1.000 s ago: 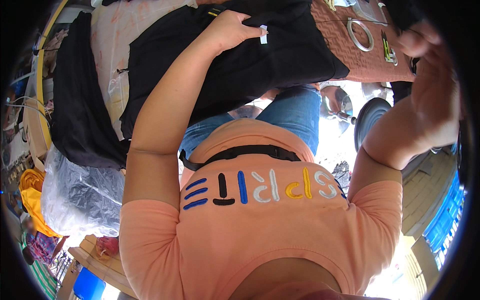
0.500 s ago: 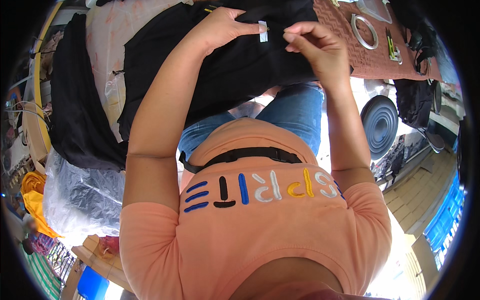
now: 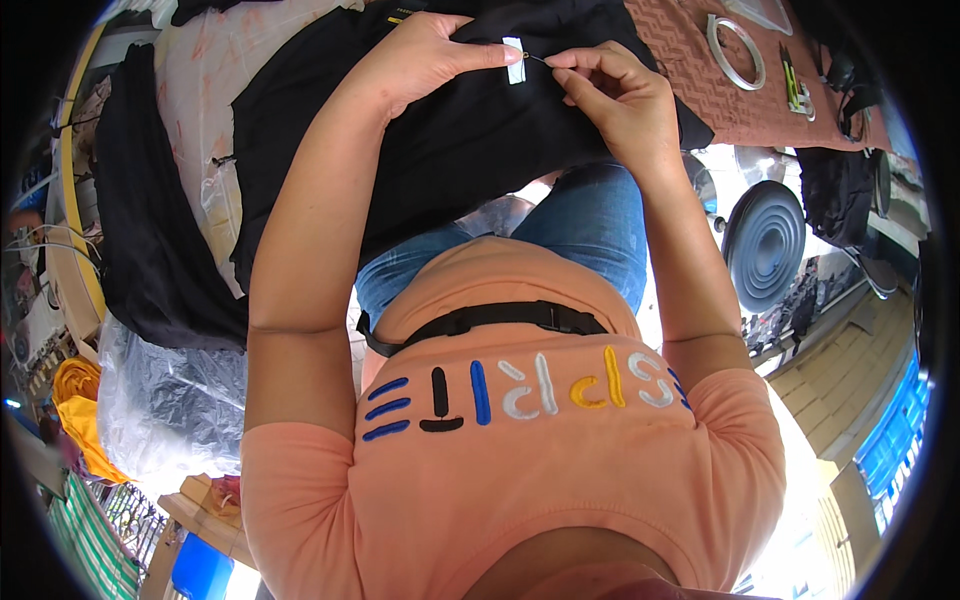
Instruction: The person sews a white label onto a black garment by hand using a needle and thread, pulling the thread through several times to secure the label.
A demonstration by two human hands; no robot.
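At the top of the view: both hands are brought together over a black garment (image 3: 470, 140).
Left hand (image 3: 415, 60): laid flat-curled on the cloth, with the thumb and forefinger closed on a small white tag (image 3: 514, 60); the tag is pinned against the fabric, seemingly so that it is kept steady.
Right hand (image 3: 620, 100): fingers pinched shut just beside the tag, on something thin, perhaps a needle or thread; it is too small to be told for certain.
Black garment: draped from the table (image 3: 190, 70) down over the lap, so that the worked part is held taut between the two hands.
Lap: blue jeans (image 3: 590, 225) are seen under the hanging edge of the cloth.
Left side: another dark cloth (image 3: 150, 230) is hung over the table edge, with a clear plastic bag (image 3: 165, 400) below it.
Right side: a brown woven mat (image 3: 720, 90) is spread beyond the right hand, with a metal ring (image 3: 738, 50) and small tools (image 3: 795, 85) laid on it, well apart from the hands.
Lower right: a round ribbed disc (image 3: 765, 245) is seen beneath the mat's level.
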